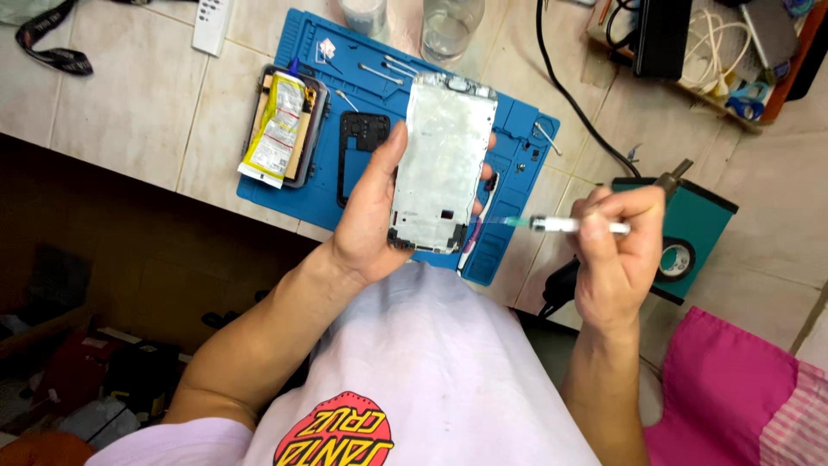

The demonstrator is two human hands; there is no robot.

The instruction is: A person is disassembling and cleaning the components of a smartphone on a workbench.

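Note:
My left hand (371, 207) grips a silver phone frame (442, 160), held upright with its inner metal side facing me, above the blue work mat (319, 194). My right hand (614, 250) holds a thin syringe-like applicator (565, 225) with a teal tip. The needle points left and touches the frame's lower right edge. A black phone back cover (360, 138) lies on the mat just left of my left hand. A yellow-labelled battery (278, 129) rests on a dark phone body at the mat's left end.
Several cotton swabs (379, 72) and small parts lie on the mat's top. Two clear glass containers (448, 26) stand behind it. A teal box (690, 229) sits right of my hand. A black cable (569, 95), white remote (211, 24) and cluttered tray (716, 60) lie further back.

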